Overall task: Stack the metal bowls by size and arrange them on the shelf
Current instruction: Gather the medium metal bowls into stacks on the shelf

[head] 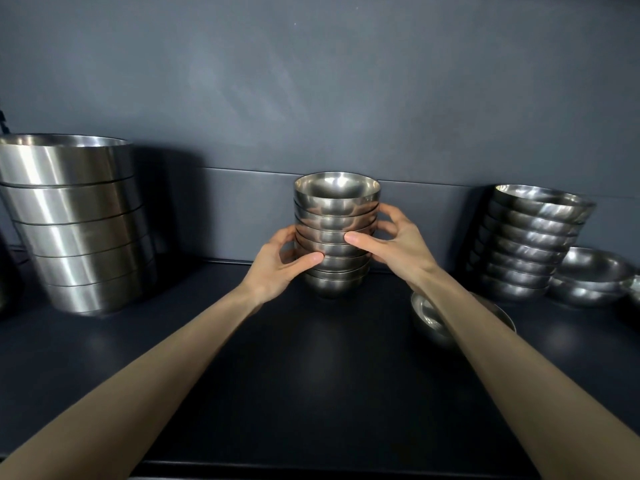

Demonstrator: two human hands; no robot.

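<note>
My left hand (280,261) and right hand (391,240) grip the centre stack of small bowls (336,233) from either side, fingers and thumbs curled round its middle tiers. It stands upright on the dark shelf (311,358), near the back wall. Large bowl stack (76,223) left, leaning stack (526,240) right, both well apart. A loose bowl (429,317) lies under my right forearm

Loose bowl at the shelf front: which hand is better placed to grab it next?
Probably the right hand: the loose bowl lies beneath its forearm; the left hand grips the far side of the bowl stack.
</note>
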